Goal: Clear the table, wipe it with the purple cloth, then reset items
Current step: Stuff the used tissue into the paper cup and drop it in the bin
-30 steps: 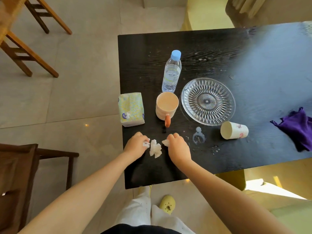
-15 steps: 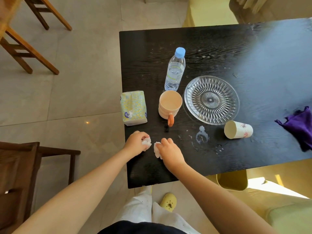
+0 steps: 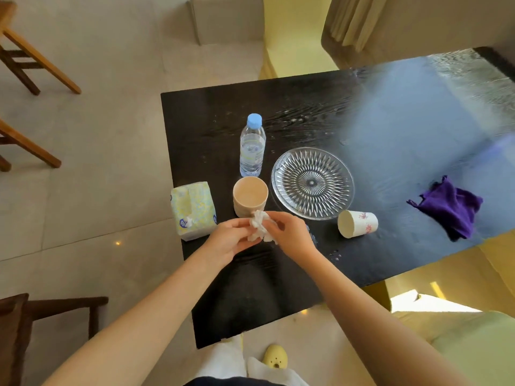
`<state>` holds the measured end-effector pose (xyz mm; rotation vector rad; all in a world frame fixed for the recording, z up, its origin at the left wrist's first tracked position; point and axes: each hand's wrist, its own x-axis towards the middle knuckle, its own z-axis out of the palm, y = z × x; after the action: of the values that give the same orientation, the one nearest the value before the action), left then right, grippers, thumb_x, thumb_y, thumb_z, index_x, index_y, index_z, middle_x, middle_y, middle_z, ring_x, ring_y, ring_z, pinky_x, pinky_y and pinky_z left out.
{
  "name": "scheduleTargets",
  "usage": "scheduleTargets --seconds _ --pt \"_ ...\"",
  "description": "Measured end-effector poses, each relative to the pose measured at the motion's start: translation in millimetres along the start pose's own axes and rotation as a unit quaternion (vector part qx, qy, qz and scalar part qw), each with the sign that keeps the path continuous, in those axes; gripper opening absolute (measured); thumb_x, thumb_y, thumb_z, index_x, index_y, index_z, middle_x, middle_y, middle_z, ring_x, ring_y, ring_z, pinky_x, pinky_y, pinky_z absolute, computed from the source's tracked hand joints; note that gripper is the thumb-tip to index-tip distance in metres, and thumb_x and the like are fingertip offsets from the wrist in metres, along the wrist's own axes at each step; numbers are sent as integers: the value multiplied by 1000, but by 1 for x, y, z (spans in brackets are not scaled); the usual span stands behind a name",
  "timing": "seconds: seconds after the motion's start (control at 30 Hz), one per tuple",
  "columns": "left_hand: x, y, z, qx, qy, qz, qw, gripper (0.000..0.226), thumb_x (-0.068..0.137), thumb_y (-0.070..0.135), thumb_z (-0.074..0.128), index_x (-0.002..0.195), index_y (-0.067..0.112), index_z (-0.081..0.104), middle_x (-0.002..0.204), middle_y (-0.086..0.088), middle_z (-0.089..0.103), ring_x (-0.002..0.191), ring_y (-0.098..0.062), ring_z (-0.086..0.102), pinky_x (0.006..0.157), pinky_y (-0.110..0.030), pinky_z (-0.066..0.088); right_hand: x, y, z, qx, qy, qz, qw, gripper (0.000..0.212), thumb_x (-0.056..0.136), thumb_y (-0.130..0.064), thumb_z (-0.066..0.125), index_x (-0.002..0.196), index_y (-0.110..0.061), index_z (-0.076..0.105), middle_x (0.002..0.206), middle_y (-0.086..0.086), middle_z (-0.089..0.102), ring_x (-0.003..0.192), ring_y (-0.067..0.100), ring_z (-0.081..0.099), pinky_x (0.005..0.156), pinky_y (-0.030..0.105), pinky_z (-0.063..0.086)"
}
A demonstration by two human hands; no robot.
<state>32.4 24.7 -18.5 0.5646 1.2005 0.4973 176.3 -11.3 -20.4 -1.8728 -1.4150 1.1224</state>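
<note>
Crumpled white tissue [image 3: 258,227] is held between both hands above the near left part of the black table [image 3: 390,129]. My left hand [image 3: 228,240] cups it from below and my right hand [image 3: 289,232] pinches it from the right. Behind the hands stands a beige mug [image 3: 250,195], its handle hidden. A water bottle [image 3: 252,149] stands upright farther back. A clear glass plate [image 3: 312,183] lies to the right, and a paper cup [image 3: 357,223] lies on its side near it. The purple cloth [image 3: 448,207] is bunched at the right edge.
A tissue pack [image 3: 193,210] sits at the table's left edge. Water drops [image 3: 335,253] mark the table near the front. Wooden chairs [image 3: 25,65] stand on the floor to the left, and a dark chair [image 3: 16,330] at lower left. A yellow seat [image 3: 459,344] is at lower right.
Both hands gathered the tissue scraps off the table and lifted them together into one wad in front of the mug. The camera view shifted back.
</note>
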Motion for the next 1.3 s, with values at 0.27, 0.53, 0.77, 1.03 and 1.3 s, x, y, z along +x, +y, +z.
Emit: scheduleTargets --seconds 0.27,0.53,0.77,1.03,1.3 --pt "1 32 67 58 -41 25 997 17 84 -8 60 98 1 64 87 -11 68 81 -20 67 73 -29 58 -13 -5 -65 -54 32 -19 998 26 95 -28 51 109 -15 69 104 5 62 95 17 56 82 29 45" --pt "9 43 142 148 -109 -16 983 23 94 3 50 111 13 61 84 -2 63 76 -11 59 76 -24 48 -24 15 -129 -73 152 93 981 42 82 -30 69 121 -15 65 117 6 68 109 21 61 87 30 47" --pt "47 10 187 470 -69 207 855 28 91 6 49 112 17 66 108 -2 69 96 -18 64 79 -32 53 -51 60 -180 -17 294 156 943 21 83 -24 63 93 -11 75 72 7 64 74 19 57 61 32 42" --pt "108 -29 226 808 -104 318 484 52 91 7 48 136 33 46 128 3 57 118 -25 45 95 -41 41 -63 123 -223 -2 260 191 947 23 82 -20 62 101 -12 74 97 10 74 92 25 66 85 44 53" --pt "116 -45 246 765 -39 345 542 20 91 16 47 103 17 62 94 -6 69 87 -30 63 71 -39 49 -53 170 -227 6 206 186 961 19 79 -21 59 86 -10 73 79 8 70 82 26 64 73 41 51"
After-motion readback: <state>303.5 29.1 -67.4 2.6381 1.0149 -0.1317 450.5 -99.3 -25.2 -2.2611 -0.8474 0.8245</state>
